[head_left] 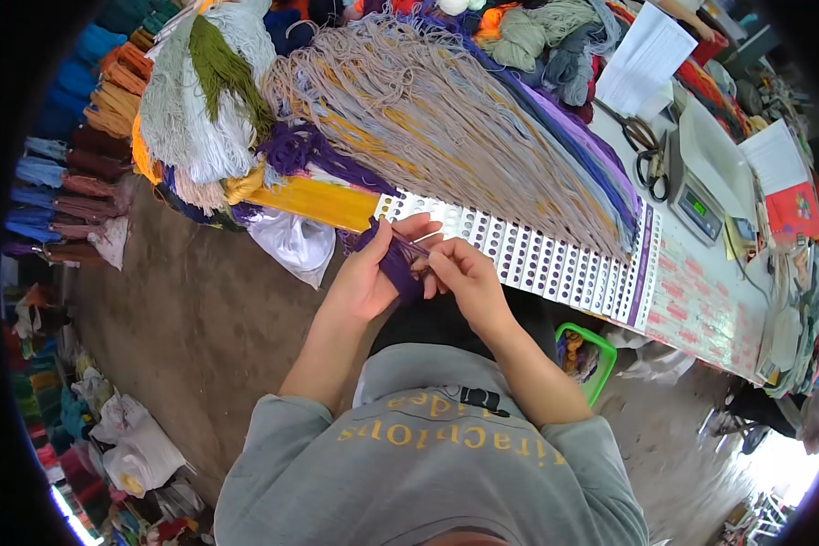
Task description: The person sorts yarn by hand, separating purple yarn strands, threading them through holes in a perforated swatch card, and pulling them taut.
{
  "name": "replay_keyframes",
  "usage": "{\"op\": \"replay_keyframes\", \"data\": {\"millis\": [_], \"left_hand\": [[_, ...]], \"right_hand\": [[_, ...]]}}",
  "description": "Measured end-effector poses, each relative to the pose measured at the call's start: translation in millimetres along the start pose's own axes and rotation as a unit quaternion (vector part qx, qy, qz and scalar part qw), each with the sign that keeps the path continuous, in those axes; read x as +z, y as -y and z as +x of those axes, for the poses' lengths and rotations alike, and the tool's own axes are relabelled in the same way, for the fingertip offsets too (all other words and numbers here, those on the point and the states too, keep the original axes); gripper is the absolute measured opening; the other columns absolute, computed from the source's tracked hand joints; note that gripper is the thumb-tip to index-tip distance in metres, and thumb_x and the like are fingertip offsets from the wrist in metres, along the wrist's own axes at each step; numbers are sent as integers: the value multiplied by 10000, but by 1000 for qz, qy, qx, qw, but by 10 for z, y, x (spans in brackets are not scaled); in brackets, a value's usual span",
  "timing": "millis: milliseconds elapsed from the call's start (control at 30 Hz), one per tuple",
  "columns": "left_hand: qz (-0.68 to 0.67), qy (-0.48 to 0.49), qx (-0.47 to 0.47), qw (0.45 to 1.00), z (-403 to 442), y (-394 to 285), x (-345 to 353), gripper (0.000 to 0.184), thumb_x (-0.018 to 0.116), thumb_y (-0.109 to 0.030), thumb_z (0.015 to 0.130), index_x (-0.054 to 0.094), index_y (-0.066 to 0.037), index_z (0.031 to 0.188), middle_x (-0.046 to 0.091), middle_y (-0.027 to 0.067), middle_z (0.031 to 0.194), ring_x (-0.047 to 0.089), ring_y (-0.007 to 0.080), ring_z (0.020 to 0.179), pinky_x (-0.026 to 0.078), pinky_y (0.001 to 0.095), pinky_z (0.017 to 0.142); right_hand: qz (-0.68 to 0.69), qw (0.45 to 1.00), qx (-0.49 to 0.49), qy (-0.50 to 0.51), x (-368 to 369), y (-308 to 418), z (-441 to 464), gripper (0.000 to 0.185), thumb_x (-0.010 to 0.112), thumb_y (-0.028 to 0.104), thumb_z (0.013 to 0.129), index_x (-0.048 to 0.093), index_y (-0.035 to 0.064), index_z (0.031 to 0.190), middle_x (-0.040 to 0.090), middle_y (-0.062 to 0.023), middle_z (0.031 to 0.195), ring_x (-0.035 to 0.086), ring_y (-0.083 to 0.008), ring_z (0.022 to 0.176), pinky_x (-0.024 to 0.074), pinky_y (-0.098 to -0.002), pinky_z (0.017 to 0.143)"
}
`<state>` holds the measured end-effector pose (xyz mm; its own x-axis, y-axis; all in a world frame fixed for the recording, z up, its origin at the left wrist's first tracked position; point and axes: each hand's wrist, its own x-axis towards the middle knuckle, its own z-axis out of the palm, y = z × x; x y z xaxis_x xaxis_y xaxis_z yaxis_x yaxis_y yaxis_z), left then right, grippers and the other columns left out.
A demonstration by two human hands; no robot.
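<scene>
A bundle of dark purple yarn (398,266) hangs over my left hand (369,273), whose fingers are wrapped round it. Close beside it on the right, my right hand (469,278) pinches thin purple strands drawn from the bundle. Both hands are in front of the table's edge, near the left end of a white strip board with rows of holes (519,250). Long beige, grey and yellow yarn strands (446,127) lie across the board. More purple yarn (314,150) lies behind my left hand.
A digital scale (698,205) and black-handled scissors (651,168) are on the right of the table. White and green yarn hanks (211,91) lie at the left. A green basket (601,369) stands below the table edge. White bags (136,446) lie on the floor.
</scene>
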<state>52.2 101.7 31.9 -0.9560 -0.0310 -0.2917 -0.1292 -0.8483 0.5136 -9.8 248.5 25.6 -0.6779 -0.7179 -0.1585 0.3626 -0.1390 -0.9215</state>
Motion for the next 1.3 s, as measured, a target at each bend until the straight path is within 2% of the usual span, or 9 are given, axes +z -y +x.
{"op": "replay_keyframes", "data": {"millis": [100, 300, 367, 567, 767, 867, 1067, 1200, 1300], "left_hand": [[1, -4, 9, 1000, -23, 6, -15, 498, 360, -394, 961, 459, -6, 1258, 493, 138, 1250, 490, 243, 1125, 420, 393, 917], [59, -8, 32, 998, -60, -25, -30, 487, 393, -390, 954, 474, -12, 1250, 548, 84, 1063, 548, 183, 992, 459, 353, 863], [95, -52, 37, 993, -62, -21, -3, 476, 403, -388, 952, 493, -16, 1236, 551, 56, 978, 561, 130, 866, 493, 310, 781], [128, -72, 47, 988, -58, -26, 38, 467, 404, -390, 953, 506, -25, 1226, 571, 39, 889, 541, 97, 705, 479, 237, 578], [107, -32, 38, 993, -70, -63, 50, 460, 398, -388, 956, 510, -32, 1224, 577, 38, 818, 520, 80, 654, 394, 208, 483], [123, -74, 49, 989, -63, -56, 103, 458, 395, -386, 958, 508, -33, 1226, 580, 41, 810, 522, 83, 649, 392, 202, 480], [129, -25, 48, 990, -70, -58, 54, 467, 379, -389, 962, 503, -26, 1228, 602, 63, 850, 543, 90, 667, 388, 199, 472], [100, -59, 31, 993, -86, -86, 149, 469, 374, -385, 965, 497, -17, 1229, 610, 71, 851, 553, 89, 674, 374, 188, 461], [99, -88, 16, 991, -88, -86, 127, 469, 373, -391, 964, 544, 5, 1150, 612, 78, 805, 552, 90, 636, 349, 174, 443]], "right_hand": [[45, 999, 27, 2, -25, 8, -46, 162, 463, 188, 946, 507, 44, 888, 595, -51, 774, 549, -105, 607, 397, -209, 581], [65, 997, 29, -13, -74, -43, -78, 164, 443, 187, 956, 498, 47, 888, 592, -45, 737, 545, -99, 572, 392, -204, 564], [58, 998, 27, -24, -81, -25, -99, 163, 441, 186, 957, 497, 51, 886, 585, -36, 709, 538, -96, 552, 388, -197, 549], [24, 999, 26, -36, -91, 6, -104, 168, 434, 186, 959, 496, 52, 880, 570, -30, 666, 520, -84, 519, 375, -186, 521], [1, 999, 31, -39, -91, 25, -102, 184, 429, 190, 962, 493, 43, 873, 554, -39, 632, 494, -83, 490, 373, -189, 502], [-4, 999, 30, -40, -73, 52, -112, 193, 429, 196, 963, 491, 37, 874, 544, -42, 621, 484, -86, 475, 373, -193, 480], [-4, 998, 36, -49, -60, 73, -120, 205, 429, 208, 965, 485, 32, 876, 530, -39, 608, 470, -90, 460, 376, -200, 463], [35, 997, 48, -57, -58, 51, -129, 209, 446, 215, 959, 509, 28, 887, 525, -31, 595, 475, -88, 461, 376, -203, 463], [19, 979, 163, 120, -71, 180, -152, 225, 514, 211, 926, 584, -1, 897, 497, -23, 580, 502, -115, 492, 404, -234, 481]]}}
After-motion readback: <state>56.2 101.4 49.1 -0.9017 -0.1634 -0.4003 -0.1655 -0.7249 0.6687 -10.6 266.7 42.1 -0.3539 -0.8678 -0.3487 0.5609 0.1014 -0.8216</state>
